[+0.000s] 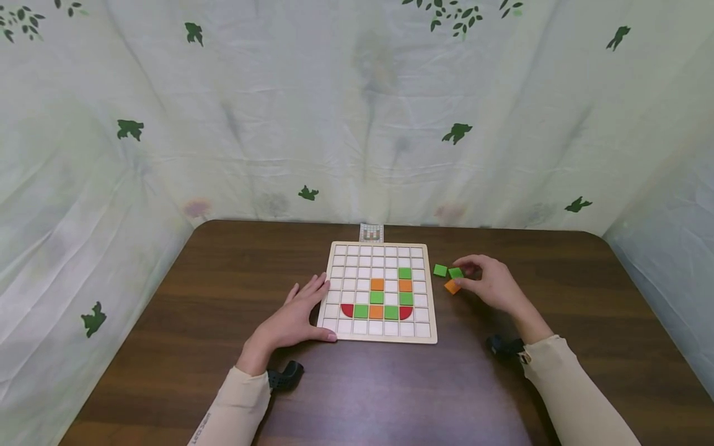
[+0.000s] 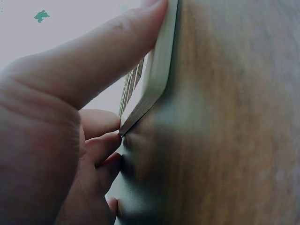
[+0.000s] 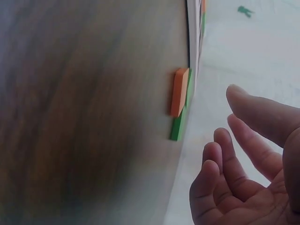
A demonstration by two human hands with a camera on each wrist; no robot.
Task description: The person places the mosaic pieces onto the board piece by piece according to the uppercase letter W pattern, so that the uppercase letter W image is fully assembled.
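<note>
A pale wooden grid board (image 1: 365, 272) lies on the table, its lower rows holding green and orange squares and two red quarter-round pieces (image 1: 347, 310). My left hand (image 1: 290, 316) rests along its left side, thumb at the near-left corner and fingers spread by the edge. Right of the board lie two green square blocks (image 1: 440, 271) and an orange block (image 1: 452, 287). Over these loose blocks hovers my right hand (image 1: 493, 288), thumb and fingers apart. In the right wrist view nothing sits between those fingers, and the orange block (image 3: 179, 93) lies beyond them.
A small printed card (image 1: 371, 233) with a grid pattern lies behind the board at the table's far edge. The brown wooden table (image 1: 234, 266) backs onto a pale curtain (image 1: 334, 124) with green leaf prints. Each wrist wears a black strap-on device (image 1: 286, 376).
</note>
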